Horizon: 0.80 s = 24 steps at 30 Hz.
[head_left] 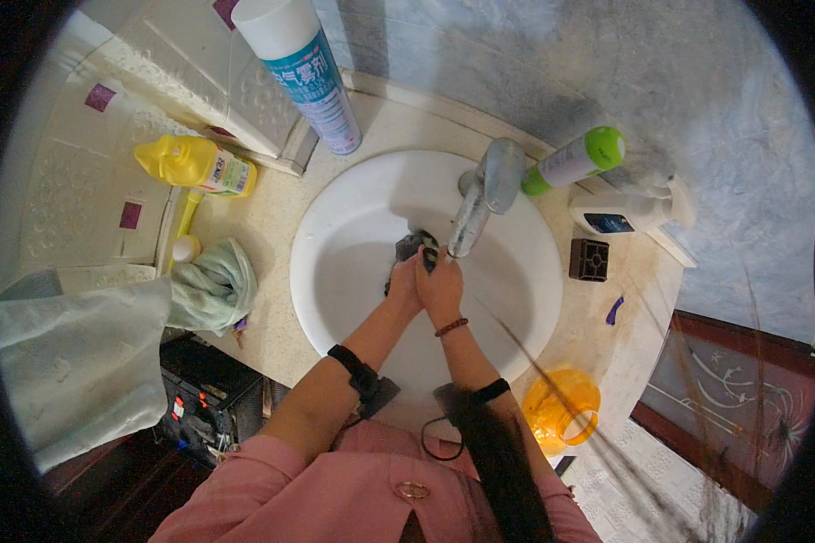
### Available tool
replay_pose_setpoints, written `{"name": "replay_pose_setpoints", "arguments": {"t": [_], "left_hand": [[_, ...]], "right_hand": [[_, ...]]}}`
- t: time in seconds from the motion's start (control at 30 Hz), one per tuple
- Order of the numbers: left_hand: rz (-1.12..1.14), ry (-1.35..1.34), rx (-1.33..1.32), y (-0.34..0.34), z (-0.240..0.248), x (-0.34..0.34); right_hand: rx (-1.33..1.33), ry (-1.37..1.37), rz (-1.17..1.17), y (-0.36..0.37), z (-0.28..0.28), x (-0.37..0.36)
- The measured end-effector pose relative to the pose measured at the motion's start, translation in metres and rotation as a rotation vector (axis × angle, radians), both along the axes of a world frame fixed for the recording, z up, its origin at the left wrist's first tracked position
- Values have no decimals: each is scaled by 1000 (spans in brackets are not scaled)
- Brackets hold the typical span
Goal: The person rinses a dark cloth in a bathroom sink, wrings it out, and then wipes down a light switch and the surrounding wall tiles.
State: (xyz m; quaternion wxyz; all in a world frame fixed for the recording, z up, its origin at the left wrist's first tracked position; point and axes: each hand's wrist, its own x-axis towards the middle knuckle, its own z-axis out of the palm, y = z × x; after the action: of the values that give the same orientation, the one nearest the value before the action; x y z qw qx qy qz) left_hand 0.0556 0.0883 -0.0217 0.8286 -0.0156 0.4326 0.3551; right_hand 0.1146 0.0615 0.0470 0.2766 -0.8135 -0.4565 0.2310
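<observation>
Both my hands are together over the white washbasin (326,262), just below the faucet's spout. A crumpled dark grey and black cloth (411,246) with a pale patch is bunched between them. My left hand (406,286) is closed on the cloth, its fingers partly hidden. Pressed against it, my right hand (440,282) is closed on the same cloth, with some dark fabric showing by the fingers. The grey metal faucet (487,192) reaches over the basin close to my right fingertips. Whether water runs from it I cannot tell.
On the counter's left stand a tall spray can (312,86), a yellow bottle (210,170) and a rumpled pale green cloth (213,288). To the right are a green-capped can (575,161), a white spray bottle (625,210), a dark square holder (589,260) and an orange plastic container (560,398).
</observation>
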Motion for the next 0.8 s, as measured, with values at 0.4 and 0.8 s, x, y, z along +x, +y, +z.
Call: {"name": "replay_pose_setpoints", "arguments": {"t": [0.4,0.8], "left_hand": [[-244,185,-73,15,48,13],[63,353,165,-1,33,-33]], "right_hand": [[141,798,-345,-13,-62,51],[145,1212,-284,-29,2,57]]}}
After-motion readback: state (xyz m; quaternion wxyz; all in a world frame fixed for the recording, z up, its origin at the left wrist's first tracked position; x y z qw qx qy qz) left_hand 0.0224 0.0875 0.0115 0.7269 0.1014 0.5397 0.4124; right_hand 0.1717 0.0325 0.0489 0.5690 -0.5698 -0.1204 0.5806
